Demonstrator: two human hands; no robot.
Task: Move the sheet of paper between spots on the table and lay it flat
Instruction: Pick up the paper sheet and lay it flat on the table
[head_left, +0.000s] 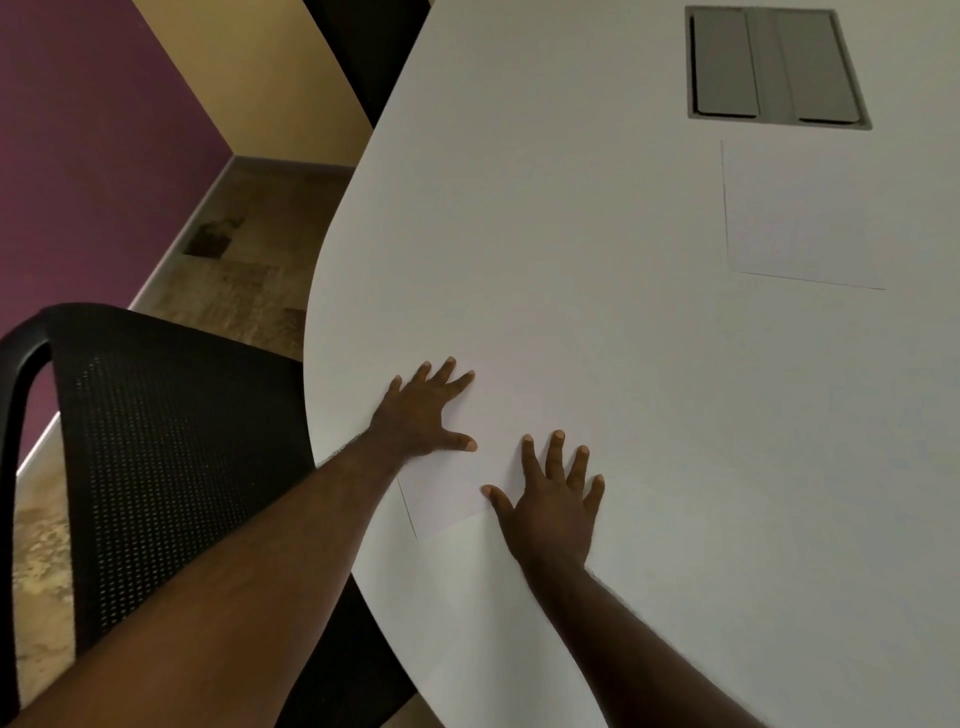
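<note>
your left hand (415, 415) and right hand (550, 512), both spread flat and gripping nothing, press the thin white paper sheet (498, 415) onto the white counter (571, 234) near its edge; next, probably smooth outward and lift away.

I have just one camera here, and it sits on the person's head. It looks forward and down at the white table (597, 260) from above, a bit tilted, so the table edge curves across my picture. It is close: both bare arms reach in from the bottom, and the left hand (423, 413) and right hand (553, 506) lie in the lower middle. The lens is wide, so I also see far off to the left side, down to the black chair (156, 441) and the floor (249, 249). The grey panel (774, 67) is at the far top. There is no second view to share anything with.
</note>
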